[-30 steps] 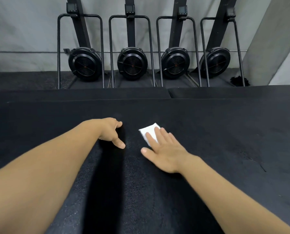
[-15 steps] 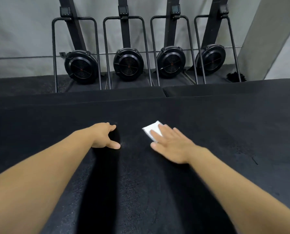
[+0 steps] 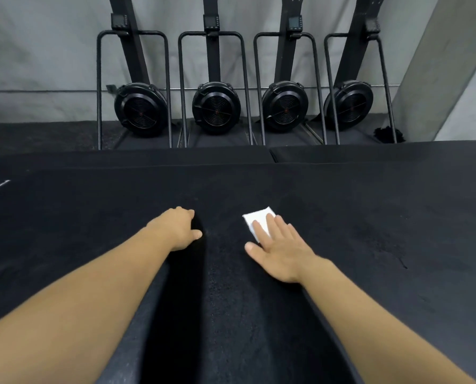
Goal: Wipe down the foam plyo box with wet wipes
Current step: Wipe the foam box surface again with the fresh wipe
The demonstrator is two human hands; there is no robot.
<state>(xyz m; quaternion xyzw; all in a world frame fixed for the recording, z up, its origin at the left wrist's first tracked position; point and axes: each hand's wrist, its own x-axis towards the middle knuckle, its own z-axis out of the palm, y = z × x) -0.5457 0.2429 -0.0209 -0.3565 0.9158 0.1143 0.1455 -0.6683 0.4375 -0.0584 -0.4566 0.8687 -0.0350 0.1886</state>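
The black foam plyo box (image 3: pixel 369 231) fills the lower half of the head view, its flat top under both arms. A folded white wet wipe (image 3: pixel 256 221) lies on that top near the middle. My right hand (image 3: pixel 278 250) presses flat on the wipe, fingers straight and spread, covering its near part. My left hand (image 3: pixel 177 230) rests on the box top to the left of the wipe, fingers curled under and thumb pointing right; it holds nothing that I can see.
Several black rowing machines (image 3: pixel 217 106) stand upright against the grey wall beyond the box. A lower black box or mat (image 3: pixel 369 151) lies behind the far edge. A grey pillar (image 3: pixel 439 79) rises at the right.
My right hand has slid the wipe a little to the right and away from me across the box top. My left hand has stayed roughly in place, its fingers curling in more.
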